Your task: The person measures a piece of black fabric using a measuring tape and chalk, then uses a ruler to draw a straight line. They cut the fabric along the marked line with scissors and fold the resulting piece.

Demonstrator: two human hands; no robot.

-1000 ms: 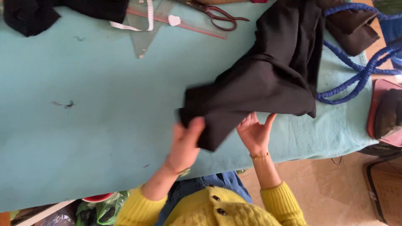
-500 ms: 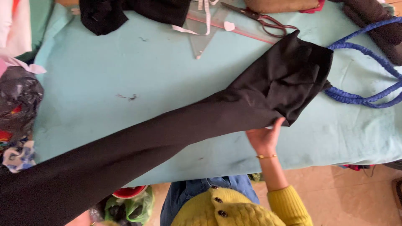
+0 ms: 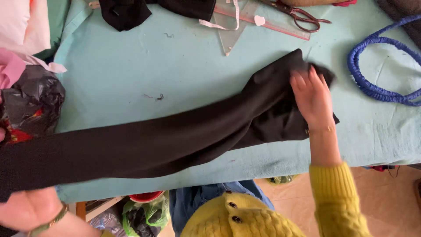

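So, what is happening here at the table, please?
A person in a yellow sweater works with a long black cloth laid across a light teal table. The right hand lies flat on the bunched end of the cloth, pressing it down. The left hand is at the other end, off the table edge, where the cloth is drawn out long. Scissors, rulers and a blue cord lie beyond.

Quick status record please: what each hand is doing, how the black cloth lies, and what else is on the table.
surface: table covered in light teal cloth
right hand: flat, open, pressing on the bunched end of the black cloth
left hand: at the near left corner by the cloth's other end; grip cannot be told
black cloth: stretched long across the table, left to right
far edge: scissors, clear set square, ruler, another dark cloth
right side: blue cord
left side: black plastic bag
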